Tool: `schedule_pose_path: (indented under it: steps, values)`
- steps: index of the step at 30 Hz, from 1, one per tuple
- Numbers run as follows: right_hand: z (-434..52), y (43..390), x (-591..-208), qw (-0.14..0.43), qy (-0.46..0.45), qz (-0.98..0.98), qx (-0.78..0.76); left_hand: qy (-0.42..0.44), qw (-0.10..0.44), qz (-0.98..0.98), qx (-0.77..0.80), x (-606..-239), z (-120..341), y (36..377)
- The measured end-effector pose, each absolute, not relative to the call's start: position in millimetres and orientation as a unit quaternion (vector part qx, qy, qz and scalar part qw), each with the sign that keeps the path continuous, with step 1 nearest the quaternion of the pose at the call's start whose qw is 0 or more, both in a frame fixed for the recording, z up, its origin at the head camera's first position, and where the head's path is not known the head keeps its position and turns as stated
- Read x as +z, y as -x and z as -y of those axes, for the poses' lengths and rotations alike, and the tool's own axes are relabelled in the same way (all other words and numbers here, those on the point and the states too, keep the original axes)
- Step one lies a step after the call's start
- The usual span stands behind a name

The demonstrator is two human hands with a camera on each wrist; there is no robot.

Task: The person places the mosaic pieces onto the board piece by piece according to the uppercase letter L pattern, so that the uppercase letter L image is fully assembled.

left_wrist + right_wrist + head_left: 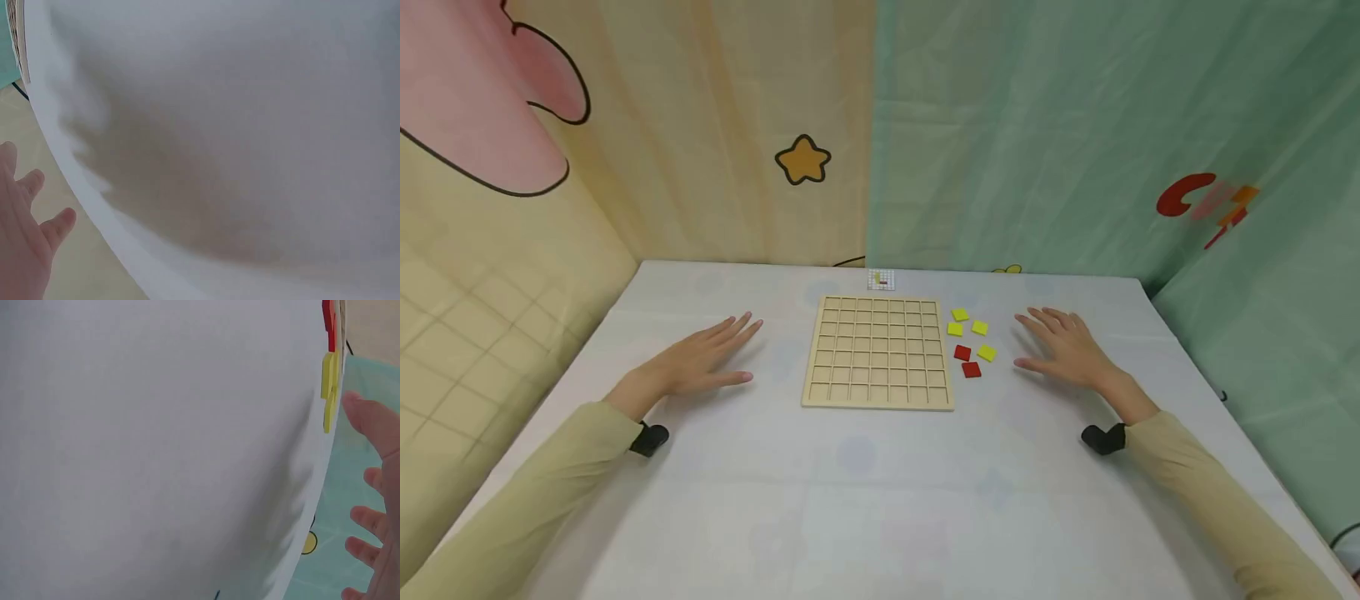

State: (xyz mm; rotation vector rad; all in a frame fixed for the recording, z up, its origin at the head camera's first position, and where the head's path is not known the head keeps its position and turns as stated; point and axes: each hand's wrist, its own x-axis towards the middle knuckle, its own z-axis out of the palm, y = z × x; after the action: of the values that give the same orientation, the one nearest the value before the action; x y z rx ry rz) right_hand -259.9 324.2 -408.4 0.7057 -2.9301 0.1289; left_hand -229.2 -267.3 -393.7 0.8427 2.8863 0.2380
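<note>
While both palms lie flat on the white table [880,500], we call what we see, line by line.

Left hand: our left hand [700,362] lies palm down on the cloth, fingers straight and a little spread, holding nothing; it sits left of the board with a clear gap between them.

Right hand: our right hand [1063,346] rests flat too, fingers straight and fanned, gripping nothing; its fingertips sit just right of the loose tiles, and we cannot tell whether any of them touches a tile.

Hands together: well apart, one on each side of the board.

Board: the wooden grid board [880,352] lies flat at the middle of the table, between our hands, and every cell we can see stands unfilled.

Yellow tiles: four yellow tiles [980,327] lie scattered just right of the board's far right corner, three farther off and one nearer.

Red tiles: two red tiles [962,352] lie just near of the yellow ones, close by the board's right edge.

Card: a small gridded card [882,279] lies just beyond the board's far edge; its marks are too small to read.

Wrist views: the left one shows only blurred cloth and our fingertips [59,222]; the right one shows our fingers [375,422] beside yellow and red tile edges.

Backdrop: printed curtains [715,150], cream at left, green at right.
</note>
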Motion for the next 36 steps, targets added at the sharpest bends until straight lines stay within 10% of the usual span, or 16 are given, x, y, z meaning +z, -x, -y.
schedule_pose_path:
  steps: [36]
  values:
    - [-267, 264, -406, 0.001, -0.164, 0.968, 0.189, -0.33, 0.153, -0.93, 0.052, -401, 177, 255]
